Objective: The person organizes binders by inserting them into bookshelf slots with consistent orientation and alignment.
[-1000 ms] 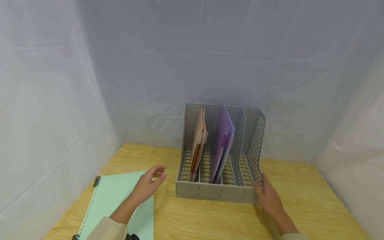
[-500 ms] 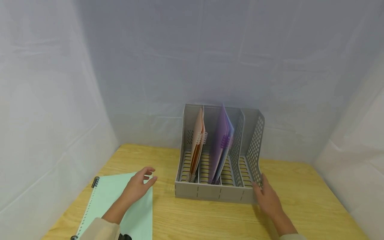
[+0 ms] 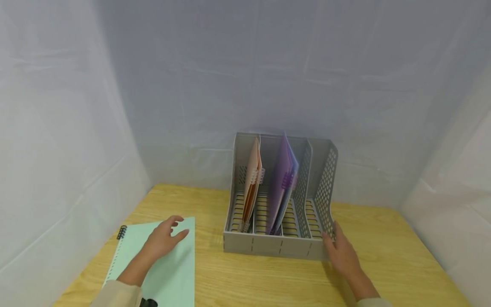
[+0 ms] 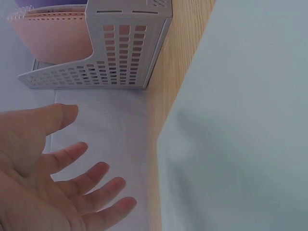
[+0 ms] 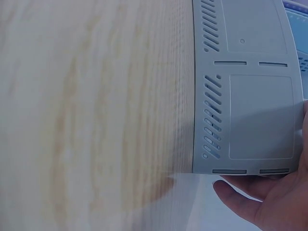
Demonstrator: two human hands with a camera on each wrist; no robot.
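Note:
A light green spiral notebook (image 3: 172, 273) with black coils lies at the left of the table. Above it hovers my left hand (image 3: 163, 238), fingers spread and loosely bent, holding nothing. The left wrist view shows the same hand (image 4: 53, 173) with its palm bare. My right hand (image 3: 342, 255) grips the front right corner of a grey file organizer (image 3: 268, 245), thumb at the front edge, fingers along the outer side. Orange-pink notebooks (image 3: 252, 183) stand tilted in its leftmost slot. Farther right inside it, purple and blue notebooks (image 3: 281, 192) lean together.
The organizer stands on a wooden table (image 3: 230, 281), near the back. White sheeting (image 3: 192, 85) rises behind the table and along both sides. A dark band (image 3: 148, 302) shows at the left cuff.
My left hand has drawn back leftward and slightly down, from beside the organizer to over the green notebook. The right hand stays on the organizer's corner.

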